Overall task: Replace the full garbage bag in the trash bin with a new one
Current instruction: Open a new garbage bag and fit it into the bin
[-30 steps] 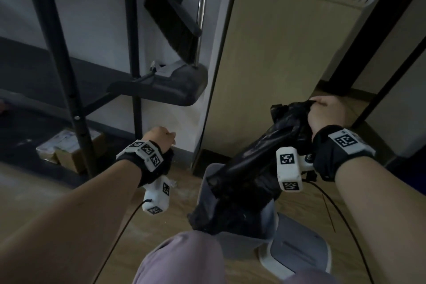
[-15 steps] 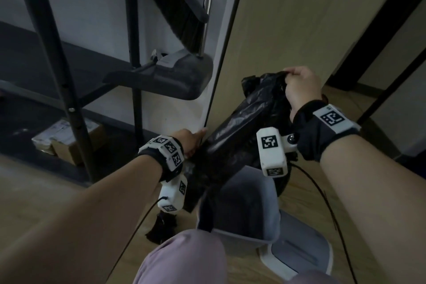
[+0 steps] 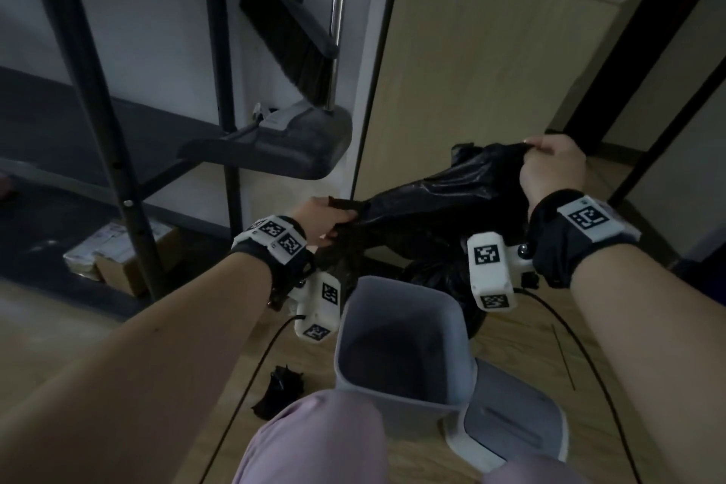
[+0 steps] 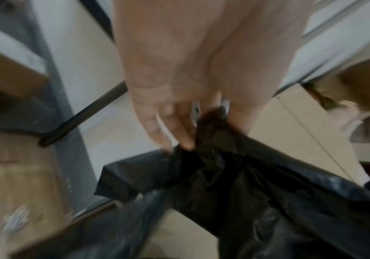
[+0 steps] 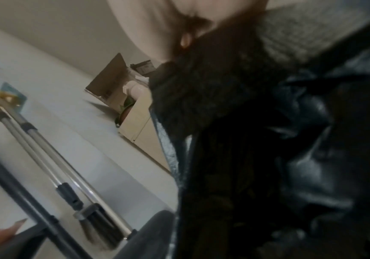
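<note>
Both hands grip the black garbage bag (image 3: pixel 440 208) beyond the grey trash bin (image 3: pixel 396 358): left hand (image 3: pixel 320 226) at its left end, right hand (image 3: pixel 552 173) at its top. The bin lid (image 3: pixel 510 420) lies right of the bin.

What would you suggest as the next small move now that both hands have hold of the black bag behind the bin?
Probably bring the two gathered ends together and tie them. The bag is out of the bin, which looks unlined. The left hand pinches one bunched end and the right hand grips the other, with the mouth stretched between them and not yet knotted.
</note>
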